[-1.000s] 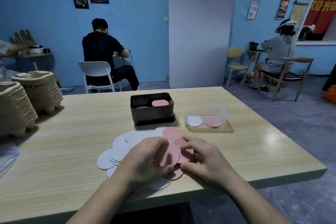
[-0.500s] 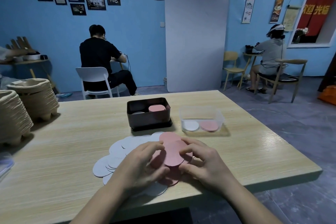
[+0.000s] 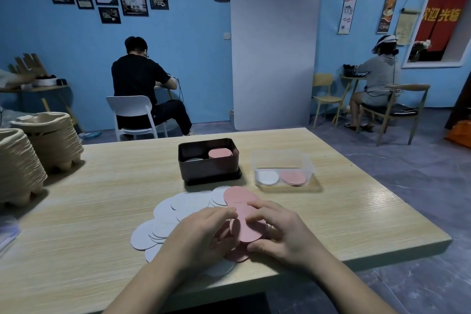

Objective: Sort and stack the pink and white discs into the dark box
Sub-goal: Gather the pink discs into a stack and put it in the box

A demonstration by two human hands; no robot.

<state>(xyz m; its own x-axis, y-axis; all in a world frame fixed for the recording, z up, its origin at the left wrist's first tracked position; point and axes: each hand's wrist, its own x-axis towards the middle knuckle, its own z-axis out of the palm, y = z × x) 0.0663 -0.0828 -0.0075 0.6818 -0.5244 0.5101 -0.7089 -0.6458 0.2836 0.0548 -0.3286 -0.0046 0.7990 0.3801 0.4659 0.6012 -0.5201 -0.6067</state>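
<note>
Both my hands, left hand (image 3: pixel 201 234) and right hand (image 3: pixel 283 232), pinch a pink disc (image 3: pixel 248 227) between them. The dark box (image 3: pixel 209 160) already holds a pink stack (image 3: pixel 220 153); I judge most remains, since loose white discs (image 3: pixel 178 214) lie fanned on the counter (image 3: pixel 102 199).

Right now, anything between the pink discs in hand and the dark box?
Nothing visible blocks it. Both hands, left hand and right hand, hold the pink discs; only loose white discs lie flat on the table before the open dark box. The clear container sits right of it.

A café — coffee posters (image 3: pixel 348 7) on blue walls, small tables (image 3: pixel 353 78).
</note>
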